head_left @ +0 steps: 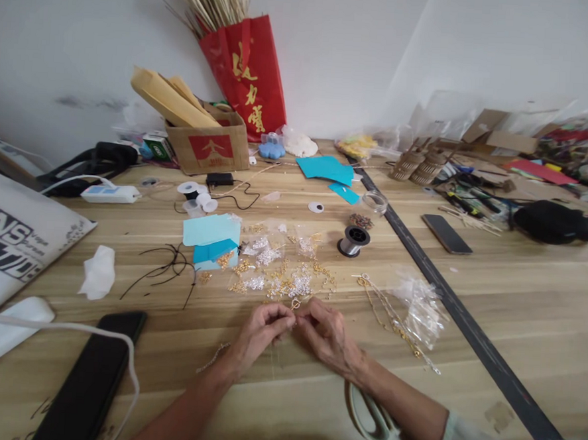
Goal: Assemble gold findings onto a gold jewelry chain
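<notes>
My left hand (266, 329) and my right hand (327, 333) meet near the front middle of the wooden table, fingertips pinched close together. A small gold ring-shaped piece (295, 304) shows just above the fingertips. What each pinch grips is too small to make out; a thin clear strand hangs below the left hand. A bead chain (213, 357) lies beside my left wrist. Beyond the hands are scattered silver beads (299, 283) and gold beads (242, 267). To the right lie gold-and-silver chains (385, 312).
A wire spool (354, 241) stands behind the beads. Scissors (369, 414) lie under my right forearm. Plastic bags (421, 307) and a long dark strip (448, 302) are at right. Blue cards (211, 231), black cord (169, 265) and a large phone (92, 374) are at left.
</notes>
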`<act>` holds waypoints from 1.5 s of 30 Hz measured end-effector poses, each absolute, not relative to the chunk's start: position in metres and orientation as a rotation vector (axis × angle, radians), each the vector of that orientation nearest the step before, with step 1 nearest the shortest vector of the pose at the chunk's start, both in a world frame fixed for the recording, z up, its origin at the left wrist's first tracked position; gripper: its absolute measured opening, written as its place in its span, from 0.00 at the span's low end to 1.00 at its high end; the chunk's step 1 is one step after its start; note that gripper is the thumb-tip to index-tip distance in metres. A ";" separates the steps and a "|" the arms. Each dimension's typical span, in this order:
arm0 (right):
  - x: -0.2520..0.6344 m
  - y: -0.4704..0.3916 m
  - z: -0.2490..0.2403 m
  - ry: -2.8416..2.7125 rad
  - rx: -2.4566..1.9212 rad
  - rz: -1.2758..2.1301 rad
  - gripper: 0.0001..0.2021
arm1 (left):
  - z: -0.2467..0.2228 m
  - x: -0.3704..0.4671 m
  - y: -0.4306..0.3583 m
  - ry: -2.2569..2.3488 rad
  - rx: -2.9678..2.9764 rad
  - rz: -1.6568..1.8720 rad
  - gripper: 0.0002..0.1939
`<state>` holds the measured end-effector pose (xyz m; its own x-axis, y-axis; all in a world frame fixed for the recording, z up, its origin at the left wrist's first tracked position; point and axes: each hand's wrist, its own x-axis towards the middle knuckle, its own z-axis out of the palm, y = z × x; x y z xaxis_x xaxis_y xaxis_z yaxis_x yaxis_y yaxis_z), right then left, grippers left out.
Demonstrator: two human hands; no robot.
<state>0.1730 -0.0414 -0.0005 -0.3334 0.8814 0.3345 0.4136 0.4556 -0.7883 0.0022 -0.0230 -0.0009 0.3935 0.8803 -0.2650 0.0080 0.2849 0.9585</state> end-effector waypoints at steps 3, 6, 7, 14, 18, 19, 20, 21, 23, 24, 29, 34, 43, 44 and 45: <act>0.173 -0.041 -0.001 -1.928 -1.078 0.776 0.06 | 0.000 0.001 -0.022 0.946 1.036 0.696 0.14; 0.173 -0.041 -0.003 -1.936 -1.069 0.783 0.06 | -0.003 0.000 -0.021 0.908 0.993 0.701 0.15; 0.173 -0.041 -0.004 -1.937 -1.063 0.785 0.06 | -0.005 -0.001 -0.021 0.898 0.977 0.705 0.15; 0.173 -0.042 -0.007 -1.941 -1.034 0.761 0.07 | -0.009 -0.001 -0.021 0.862 0.877 0.684 0.15; 0.173 -0.042 -0.007 -1.949 -1.029 0.750 0.06 | -0.003 0.000 -0.022 0.843 0.845 0.688 0.16; 0.173 -0.042 -0.007 -1.950 -1.029 0.747 0.06 | -0.002 0.000 -0.022 0.838 0.848 0.691 0.16; 0.172 -0.042 -0.007 -1.951 -1.029 0.747 0.06 | -0.001 0.000 -0.022 0.835 0.852 0.691 0.16; 0.173 -0.042 -0.007 -1.953 -1.030 0.748 0.06 | -0.001 0.000 -0.022 0.833 0.857 0.692 0.16; 0.173 -0.042 -0.007 -1.955 -1.041 0.752 0.06 | -0.001 0.000 -0.022 0.829 0.860 0.692 0.16; 0.173 -0.042 -0.008 -1.957 -1.044 0.753 0.06 | -0.002 -0.001 -0.022 0.824 0.861 0.692 0.16; 0.174 -0.042 -0.007 -1.953 -1.065 0.779 0.07 | -0.004 0.000 -0.022 0.813 0.879 0.697 0.15; 0.175 -0.042 -0.006 -1.962 -1.070 0.787 0.07 | -0.005 0.000 -0.022 0.821 0.884 0.697 0.14; 0.174 -0.042 -0.002 -1.934 -1.095 0.795 0.07 | -0.006 -0.001 -0.022 0.878 0.985 0.735 0.09; 0.174 -0.042 -0.002 -1.921 -1.106 0.802 0.07 | -0.006 0.000 -0.023 0.907 1.008 0.732 0.09; 0.174 -0.042 -0.003 -1.906 -1.116 0.810 0.07 | -0.005 0.000 -0.023 0.935 1.032 0.733 0.09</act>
<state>0.1736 -0.0420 -0.0026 -0.3210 0.8995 0.2965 0.4107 0.4143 -0.8122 0.0005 -0.0230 -0.0050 0.4289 0.8563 -0.2876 -0.0748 0.3510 0.9334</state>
